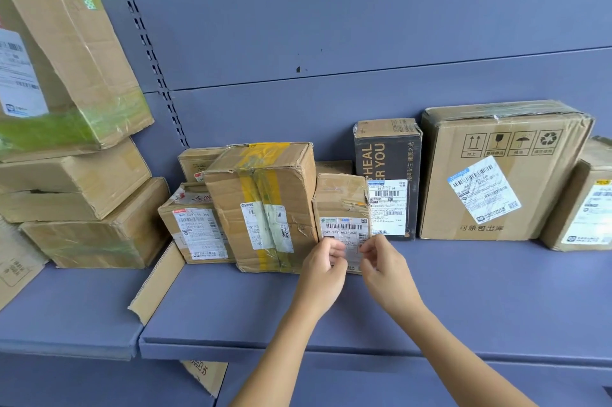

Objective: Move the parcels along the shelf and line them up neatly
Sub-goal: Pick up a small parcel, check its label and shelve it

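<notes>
Reaching mid-shelf [463,290], your left hand [323,269] and right hand [385,269] curl at the small box's [341,199] lower front; whether they grip, you cannot tell; its neighbours, the taped box [265,188] and black box [387,155], stand uneven; most lining-up remains.

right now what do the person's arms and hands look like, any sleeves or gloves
The left arm and right arm are bare as far as the frame edge, with no sleeves in view. The left hand and right hand wear no gloves. No rings, watch or bands show on the fingers or wrists.
</notes>
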Tool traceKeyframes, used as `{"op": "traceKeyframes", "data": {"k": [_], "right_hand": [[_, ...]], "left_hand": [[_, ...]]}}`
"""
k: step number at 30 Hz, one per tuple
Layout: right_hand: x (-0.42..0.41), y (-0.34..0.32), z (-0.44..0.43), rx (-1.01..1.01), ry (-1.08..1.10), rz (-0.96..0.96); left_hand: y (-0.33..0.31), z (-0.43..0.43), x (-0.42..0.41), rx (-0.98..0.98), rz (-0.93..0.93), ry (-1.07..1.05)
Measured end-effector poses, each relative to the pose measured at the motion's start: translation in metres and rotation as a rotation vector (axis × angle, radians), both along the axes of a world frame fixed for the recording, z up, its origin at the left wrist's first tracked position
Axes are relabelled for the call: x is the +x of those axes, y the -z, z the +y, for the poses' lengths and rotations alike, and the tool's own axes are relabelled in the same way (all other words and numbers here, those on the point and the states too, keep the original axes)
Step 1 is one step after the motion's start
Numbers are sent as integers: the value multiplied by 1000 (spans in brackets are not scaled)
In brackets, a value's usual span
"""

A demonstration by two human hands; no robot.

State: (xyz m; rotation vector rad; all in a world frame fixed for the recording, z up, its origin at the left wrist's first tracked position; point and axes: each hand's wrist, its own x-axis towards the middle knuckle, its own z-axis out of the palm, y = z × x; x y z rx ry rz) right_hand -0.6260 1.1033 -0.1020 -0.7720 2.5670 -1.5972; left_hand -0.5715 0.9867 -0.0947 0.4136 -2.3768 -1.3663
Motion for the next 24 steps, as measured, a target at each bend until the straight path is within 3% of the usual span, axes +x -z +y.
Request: {"op": "traceKeyframes", "data": {"k": [8, 16, 24], "right_hand": [[-1, 0, -7, 56, 49, 9], [7, -1, 12, -16, -78, -85], [18, 5, 24, 47, -215, -141]], "left_hand": [[-3, -4, -4, -4, -30, -14], [-5, -3, 3, 13, 0, -12], [-16, -7, 2, -63, -67, -56]]}}
